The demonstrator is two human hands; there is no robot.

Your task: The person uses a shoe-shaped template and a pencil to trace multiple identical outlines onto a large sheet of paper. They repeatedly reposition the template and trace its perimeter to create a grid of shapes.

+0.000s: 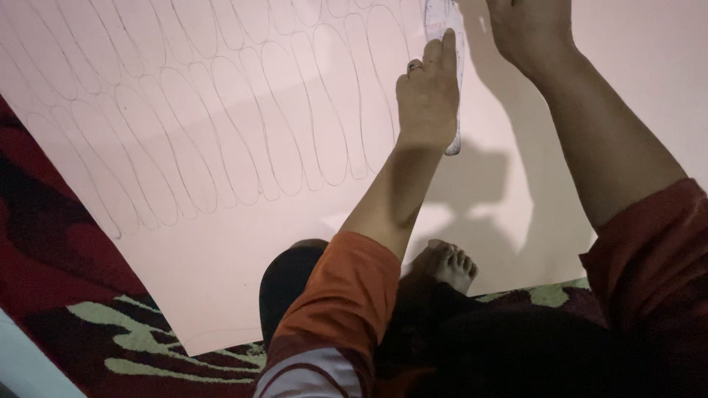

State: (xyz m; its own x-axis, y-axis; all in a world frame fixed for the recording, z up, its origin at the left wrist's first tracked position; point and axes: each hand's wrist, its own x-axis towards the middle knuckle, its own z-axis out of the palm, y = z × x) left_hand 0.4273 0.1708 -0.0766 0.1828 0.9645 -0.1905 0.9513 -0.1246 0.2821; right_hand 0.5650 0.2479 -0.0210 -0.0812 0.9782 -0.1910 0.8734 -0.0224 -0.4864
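A large pale pink sheet lies on the floor, covered with several rows of long pencilled oval outlines. My left hand, a ring on one finger, presses flat on a narrow oval template that rests on the sheet beside the last drawn outlines. My right hand is at the top edge of the view, just right of the template; its fingers are cut off by the frame, so whatever it holds is hidden. Both arms wear orange-red sleeves.
A red carpet with a pale green pattern lies under the sheet at the left and bottom. My bare foot and dark trouser leg rest at the sheet's near edge. Shadows of my arms fall on the sheet's right part.
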